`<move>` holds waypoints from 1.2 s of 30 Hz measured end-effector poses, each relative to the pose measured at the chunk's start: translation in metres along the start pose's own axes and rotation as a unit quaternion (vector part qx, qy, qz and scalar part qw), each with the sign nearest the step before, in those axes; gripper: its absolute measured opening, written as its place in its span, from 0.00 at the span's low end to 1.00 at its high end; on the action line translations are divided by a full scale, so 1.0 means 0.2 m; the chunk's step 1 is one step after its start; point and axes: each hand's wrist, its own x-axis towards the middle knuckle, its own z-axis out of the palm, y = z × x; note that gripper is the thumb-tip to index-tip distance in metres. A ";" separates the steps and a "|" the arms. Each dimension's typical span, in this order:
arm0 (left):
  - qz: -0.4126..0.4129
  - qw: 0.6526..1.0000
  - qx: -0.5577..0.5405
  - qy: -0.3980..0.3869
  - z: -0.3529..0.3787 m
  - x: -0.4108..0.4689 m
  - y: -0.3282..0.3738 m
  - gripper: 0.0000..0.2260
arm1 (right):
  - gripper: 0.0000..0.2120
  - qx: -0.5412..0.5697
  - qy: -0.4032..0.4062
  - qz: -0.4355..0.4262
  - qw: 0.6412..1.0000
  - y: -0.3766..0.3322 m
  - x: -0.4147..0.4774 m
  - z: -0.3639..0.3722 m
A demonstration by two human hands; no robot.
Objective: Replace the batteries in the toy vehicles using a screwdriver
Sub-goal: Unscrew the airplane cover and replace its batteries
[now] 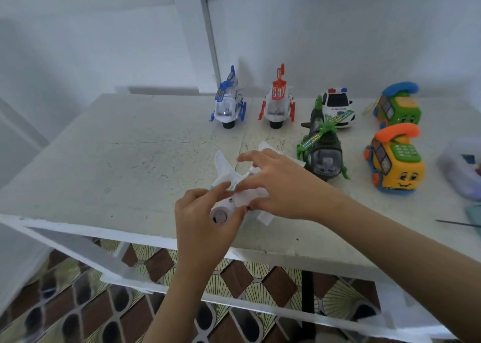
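rightward, tub [458, 164] contents blurred; left hand [204, 221] holds plane [225, 169].

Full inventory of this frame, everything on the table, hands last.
white plastic toy airplane: 1, white, near table's front edge, held in both hands
blue-and-white toy helicopter: 1, back row, leftmost
red-and-white toy helicopter: 1, back row, right of the blue one
white toy police car: 1, back row, behind the green helicopter
dark green toy helicopter: 1, right of the airplane
green toy phone-bus with blue handset: 1, back right
yellow toy phone-bus with orange handset: 1, in front of the green one
translucent plastic box: 1, purplish, right edge, blurred
thin dark rod: 1, right edge; maybe the screwdriver, cannot tell
white painted table: 1
left hand: grips the airplane's round end
right hand: holds the airplane's body from above
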 end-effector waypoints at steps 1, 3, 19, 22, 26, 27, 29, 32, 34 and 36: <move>0.001 1.000 0.001 0.002 0.00 0.00 0.00 0.23 | 0.20 0.005 0.001 0.004 1.000 0.01 0.00 0.01; -0.001 1.000 0.000 0.005 0.01 0.01 0.00 0.22 | 0.22 0.013 0.009 0.021 1.000 0.03 -0.01 0.02; -0.099 0.994 0.012 -0.034 0.06 0.03 0.03 0.18 | 0.17 0.088 0.256 0.209 0.940 0.09 -0.17 0.26; -0.101 0.994 0.011 -0.040 0.07 0.04 0.03 0.17 | 0.23 0.081 0.247 0.211 0.942 0.08 -0.15 0.25; -0.102 0.994 0.012 -0.041 0.07 0.05 0.03 0.15 | 0.28 0.125 0.206 0.206 0.948 0.09 -0.10 0.26; -0.105 0.994 0.011 -0.041 0.07 0.05 0.03 0.16 | 0.27 0.130 0.200 0.202 0.950 0.09 -0.10 0.26; -0.113 0.993 0.006 -0.042 0.07 0.06 0.04 0.16 | 0.27 0.148 0.200 0.204 0.947 0.10 -0.09 0.27; -0.117 0.992 0.004 -0.052 0.07 0.08 0.05 0.16 | 0.26 0.201 0.209 0.222 0.931 0.11 -0.09 0.28; -0.119 0.991 0.006 -0.058 0.08 0.08 0.04 0.14 | 0.26 0.216 0.212 0.223 0.927 0.10 -0.09 0.29; -0.121 0.991 0.007 -0.061 0.08 0.08 0.04 0.14 | 0.25 0.216 0.218 0.223 0.925 0.10 -0.09 0.29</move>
